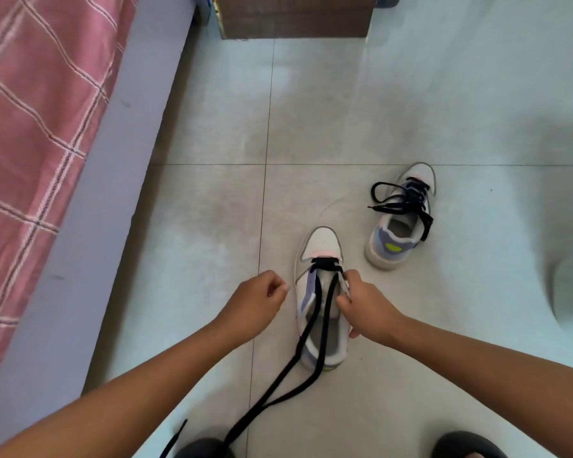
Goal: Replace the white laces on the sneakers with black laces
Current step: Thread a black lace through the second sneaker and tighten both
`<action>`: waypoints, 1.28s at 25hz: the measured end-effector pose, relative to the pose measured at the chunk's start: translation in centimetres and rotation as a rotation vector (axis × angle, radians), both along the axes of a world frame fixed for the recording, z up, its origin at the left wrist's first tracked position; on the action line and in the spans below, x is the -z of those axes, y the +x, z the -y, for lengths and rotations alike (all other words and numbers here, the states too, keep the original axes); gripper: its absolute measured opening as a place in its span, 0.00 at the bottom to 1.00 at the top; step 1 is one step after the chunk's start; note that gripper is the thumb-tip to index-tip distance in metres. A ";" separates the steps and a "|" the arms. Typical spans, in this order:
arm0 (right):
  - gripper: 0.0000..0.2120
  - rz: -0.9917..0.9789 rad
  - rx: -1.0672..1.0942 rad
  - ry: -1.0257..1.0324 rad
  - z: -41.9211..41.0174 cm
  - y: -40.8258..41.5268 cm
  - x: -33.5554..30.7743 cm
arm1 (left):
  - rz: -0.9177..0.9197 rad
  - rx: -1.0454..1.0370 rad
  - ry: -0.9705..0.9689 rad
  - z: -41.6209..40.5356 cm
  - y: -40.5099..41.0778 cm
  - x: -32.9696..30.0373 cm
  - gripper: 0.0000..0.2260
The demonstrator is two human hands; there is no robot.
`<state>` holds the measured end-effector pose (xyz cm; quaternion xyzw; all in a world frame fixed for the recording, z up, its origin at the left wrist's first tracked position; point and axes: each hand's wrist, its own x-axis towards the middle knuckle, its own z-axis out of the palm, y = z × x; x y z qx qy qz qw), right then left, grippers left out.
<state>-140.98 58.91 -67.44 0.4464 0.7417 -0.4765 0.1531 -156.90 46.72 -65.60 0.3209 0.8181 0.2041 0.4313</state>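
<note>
At lower centre, right hand [366, 307] pinches the white leather sneaker [321, 292]; left hand [258, 300] curled, empty. Thread flat black lace [315, 320] evenly, untwisted.

two sneakers [321, 292] [401, 219], two black laces [311, 328] [397, 200], two hands [258, 302] [368, 309].

Two sneakers [321, 246] of smooth white leather-look panels and matt flat woven black laces [315, 325] sit on a pale, faintly glossy tiled floor [344, 110], beside pink checked cloth bedding [30, 127] and a brown cardboard-like box [295, 18].
</note>
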 end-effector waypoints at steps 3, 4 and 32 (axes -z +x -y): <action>0.09 0.008 -0.040 -0.010 0.3 0.4 0.2 | -0.162 0.063 0.095 -3.8 1.2 2.0 0.07; 0.10 0.011 -0.067 0.032 0.2 0.3 0.3 | -0.197 0.089 0.100 -4.7 1.6 2.4 0.08; 0.10 -0.276 0.092 -0.089 -2.9 -0.2 2.4 | -0.142 0.209 0.117 -7.6 2.2 3.8 0.09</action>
